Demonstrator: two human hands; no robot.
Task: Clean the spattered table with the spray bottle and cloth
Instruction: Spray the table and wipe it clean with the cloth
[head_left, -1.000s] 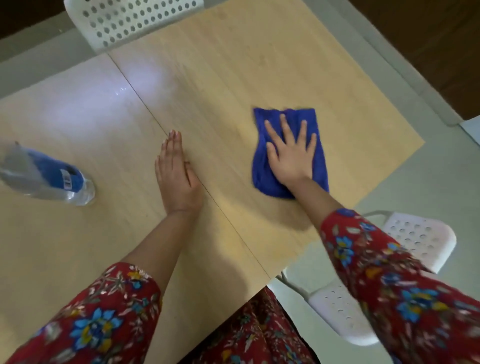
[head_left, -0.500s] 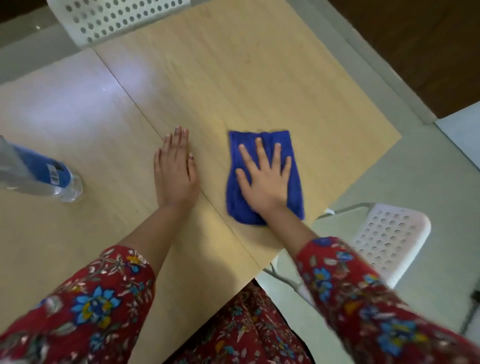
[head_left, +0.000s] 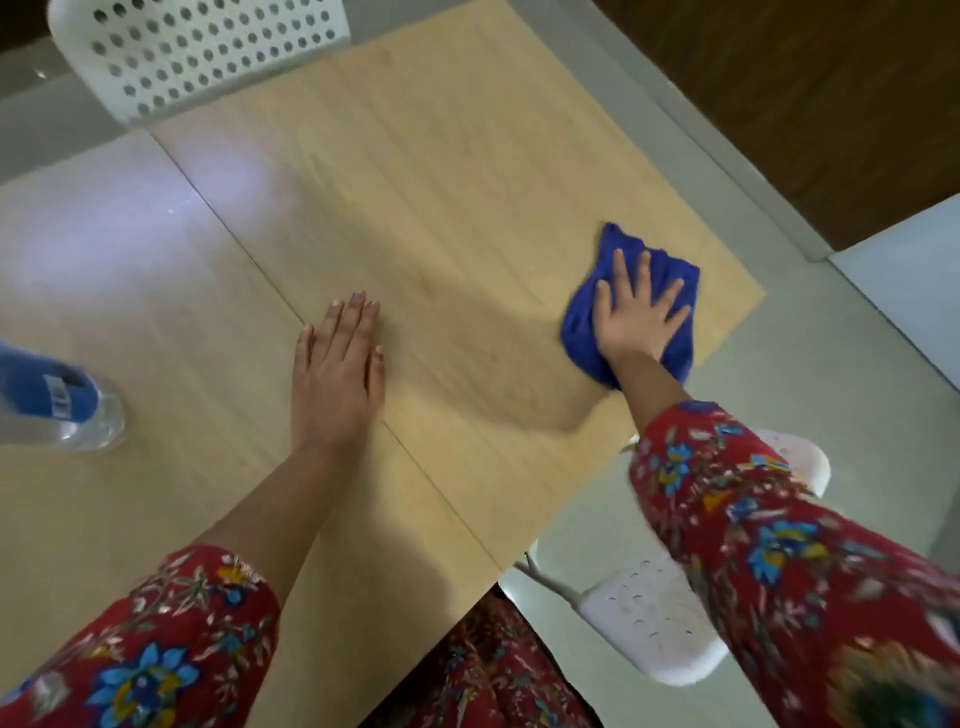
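On wood table (head_left: 441, 182): right hand (head_left: 634, 322) flat atop cloth (head_left: 577, 332), left hand (head_left: 335, 379) flat; grey floor (head_left: 831, 374).

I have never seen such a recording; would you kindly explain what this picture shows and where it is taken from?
There is no machine here: a person works with bare hands, and the single camera sits on their head, looking forward and down. Two arms in red floral sleeves reach in from below. The left hand rests flat on the wooden table. The right hand presses a blue cloth onto it near the right edge, fingers spread; nothing is gripped. A clear spray bottle with a blue label stands at the picture's left edge, partly cut off. A white perforated chair stands at the far side.
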